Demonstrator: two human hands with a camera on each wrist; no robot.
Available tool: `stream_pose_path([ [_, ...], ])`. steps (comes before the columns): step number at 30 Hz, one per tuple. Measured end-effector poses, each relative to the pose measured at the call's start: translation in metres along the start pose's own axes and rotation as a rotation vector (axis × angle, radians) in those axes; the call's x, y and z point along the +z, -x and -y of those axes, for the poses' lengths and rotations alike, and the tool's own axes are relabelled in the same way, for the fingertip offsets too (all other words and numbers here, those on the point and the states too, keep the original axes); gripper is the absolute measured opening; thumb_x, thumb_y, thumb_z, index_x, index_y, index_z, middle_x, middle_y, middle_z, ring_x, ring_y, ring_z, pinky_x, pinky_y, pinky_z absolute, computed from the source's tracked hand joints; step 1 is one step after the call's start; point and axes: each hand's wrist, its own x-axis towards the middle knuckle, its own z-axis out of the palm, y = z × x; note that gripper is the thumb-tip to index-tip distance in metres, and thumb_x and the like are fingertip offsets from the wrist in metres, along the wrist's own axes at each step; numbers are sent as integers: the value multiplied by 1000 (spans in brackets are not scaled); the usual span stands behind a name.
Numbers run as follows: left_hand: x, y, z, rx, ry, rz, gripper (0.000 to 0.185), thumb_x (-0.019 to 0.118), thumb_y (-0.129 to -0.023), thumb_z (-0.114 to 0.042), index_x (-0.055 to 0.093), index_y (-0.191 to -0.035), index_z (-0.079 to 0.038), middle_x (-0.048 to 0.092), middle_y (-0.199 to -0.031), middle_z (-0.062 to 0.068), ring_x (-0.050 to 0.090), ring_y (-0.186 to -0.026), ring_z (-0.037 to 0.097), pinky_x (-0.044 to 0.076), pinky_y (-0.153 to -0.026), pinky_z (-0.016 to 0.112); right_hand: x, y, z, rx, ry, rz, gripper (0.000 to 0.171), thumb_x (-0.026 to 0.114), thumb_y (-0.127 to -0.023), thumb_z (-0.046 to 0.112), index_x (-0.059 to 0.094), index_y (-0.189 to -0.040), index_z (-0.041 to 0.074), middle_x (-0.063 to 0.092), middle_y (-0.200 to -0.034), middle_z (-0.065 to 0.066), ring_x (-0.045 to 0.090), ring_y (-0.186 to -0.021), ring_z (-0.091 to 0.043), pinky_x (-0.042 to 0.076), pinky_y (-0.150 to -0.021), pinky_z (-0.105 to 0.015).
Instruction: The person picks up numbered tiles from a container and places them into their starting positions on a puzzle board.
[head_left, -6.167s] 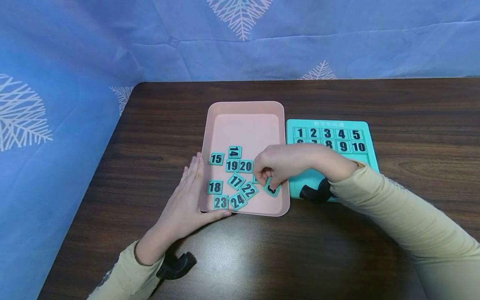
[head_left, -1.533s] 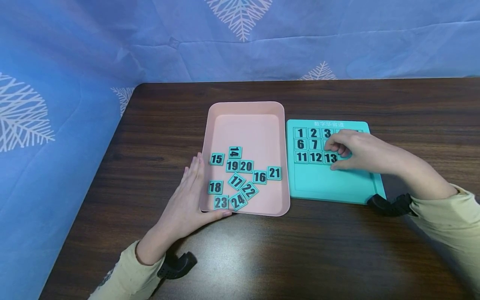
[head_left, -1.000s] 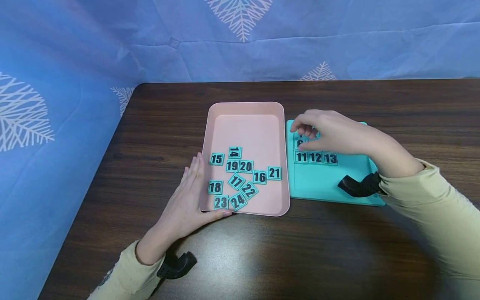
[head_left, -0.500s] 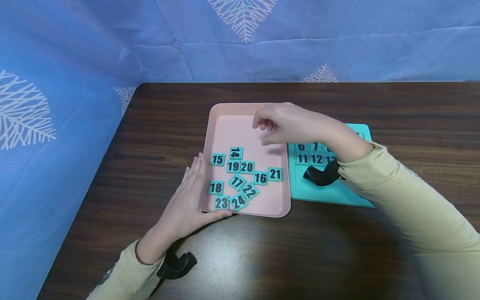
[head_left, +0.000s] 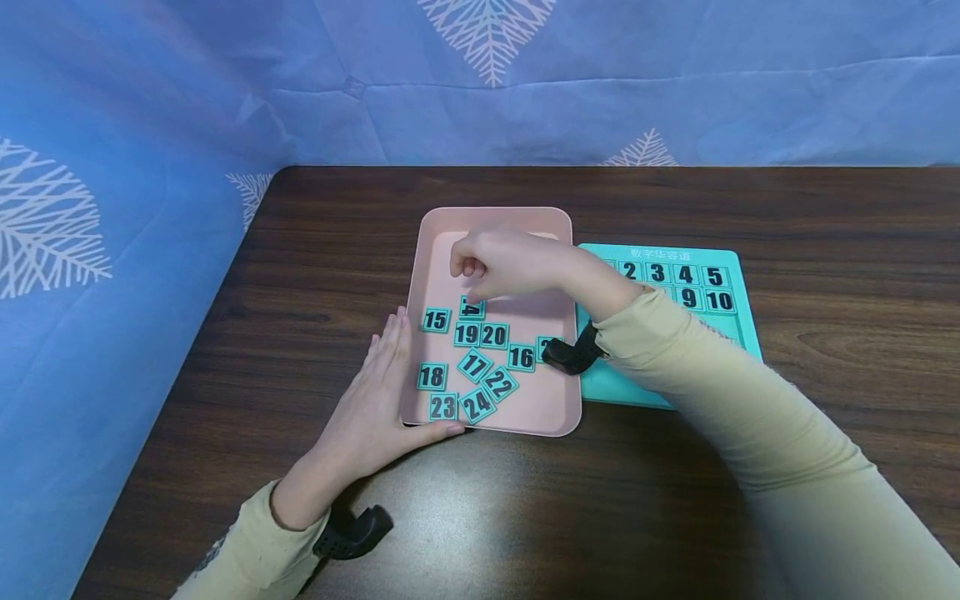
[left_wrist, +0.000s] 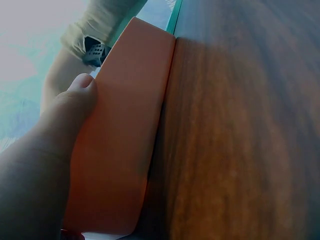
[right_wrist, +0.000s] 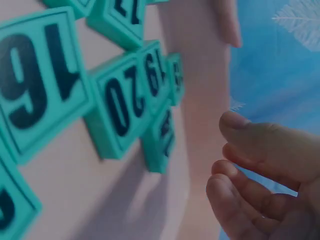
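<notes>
The right hand (head_left: 510, 265) is covering most of tile 14 (head_left: 472, 309). The sleeve (head_left: 675, 367) is hiding the board's (head_left: 738, 325) lower rows, and the wrist strap (head_left: 568, 354) is masking what is probably tile 21 (head_left: 542, 342).

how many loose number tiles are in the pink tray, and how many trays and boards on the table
number tiles in the tray: 11 (14 and 21 partly covered)
pink tray: 1
teal puzzle board: 1
total: 13

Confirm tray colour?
The tray is pale pink, clearest in the head view.
</notes>
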Motion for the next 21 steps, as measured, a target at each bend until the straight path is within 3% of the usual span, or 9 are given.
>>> stream_pose_path([
  [10, 0, 0, 0, 15, -8, -9, 127, 62, -69, -77, -8, -152, -10, -3, -160, 8, -2, -145, 19, 8, -117, 41, 12, -9, -5, 97, 70, 90, 19, 75, -78, 7, 58, -86, 2, 47, -77, -3, 42, -74, -18, 34, -69, -29],
  [21, 0, 0, 0, 15, -6, -10, 128, 63, -69, -77, -8, -152, -10, -3, -160, 8, -3, -145, 18, 9, -117, 41, 16, -9, -6, 87, 85, 101, 25, 75, -77, 4, 51, -84, 5, 45, -73, -2, 42, -69, -17, 38, -68, -28],
])
